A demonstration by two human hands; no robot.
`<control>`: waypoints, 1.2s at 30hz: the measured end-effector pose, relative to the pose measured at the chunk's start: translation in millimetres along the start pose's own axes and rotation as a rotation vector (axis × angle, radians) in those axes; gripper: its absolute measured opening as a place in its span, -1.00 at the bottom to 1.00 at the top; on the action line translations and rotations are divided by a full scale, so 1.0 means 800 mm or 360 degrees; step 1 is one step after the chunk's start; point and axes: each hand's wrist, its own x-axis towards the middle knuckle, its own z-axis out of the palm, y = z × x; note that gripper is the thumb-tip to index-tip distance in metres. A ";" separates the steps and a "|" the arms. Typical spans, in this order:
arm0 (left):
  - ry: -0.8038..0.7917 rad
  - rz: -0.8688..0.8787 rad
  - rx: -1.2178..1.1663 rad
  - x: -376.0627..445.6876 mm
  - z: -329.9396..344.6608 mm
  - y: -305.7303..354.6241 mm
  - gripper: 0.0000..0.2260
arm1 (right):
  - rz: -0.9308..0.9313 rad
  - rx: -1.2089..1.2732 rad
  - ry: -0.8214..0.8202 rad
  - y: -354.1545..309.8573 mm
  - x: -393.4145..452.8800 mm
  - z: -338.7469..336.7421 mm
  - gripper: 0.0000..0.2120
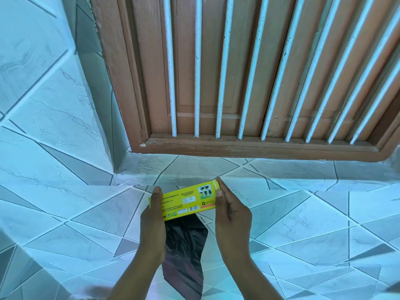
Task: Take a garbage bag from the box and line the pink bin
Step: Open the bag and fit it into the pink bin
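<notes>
while black bag (184,252) dangles, left hand (152,226) and right hand (232,217) grip yellow box (186,199).

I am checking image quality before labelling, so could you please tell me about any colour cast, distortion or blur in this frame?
Head view: a strong blue-cyan cast tints the tiled wall; wide-angle distortion fans out the white window bars; a stitching-like break runs horizontally through the tile lines just above the yellow box; the box's small print is too fine to read; the black garbage bag shows a soft sheen.
</notes>
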 end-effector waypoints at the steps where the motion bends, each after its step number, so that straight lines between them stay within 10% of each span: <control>1: 0.0026 0.0029 0.0027 0.000 0.002 0.002 -0.49 | -0.0008 -0.0055 -0.0051 0.000 -0.002 0.001 -0.69; 14: -0.0363 0.0128 0.0319 0.045 0.000 0.039 -0.26 | -0.0011 -0.0119 -0.0701 -0.002 0.079 -0.016 -0.28; 24: -0.0062 0.0081 0.0247 0.065 -0.010 0.050 -0.81 | 0.0025 -0.0776 -0.0290 0.013 0.158 0.022 -0.44; 31: -0.0140 0.0046 0.0331 0.051 -0.034 0.035 -0.81 | 0.0034 -0.1289 -0.0233 0.007 0.158 0.043 -0.51; 36: -0.0184 0.0044 0.0294 0.025 -0.063 0.043 -0.82 | 0.0001 -0.0961 -0.0225 -0.003 0.127 0.036 -0.48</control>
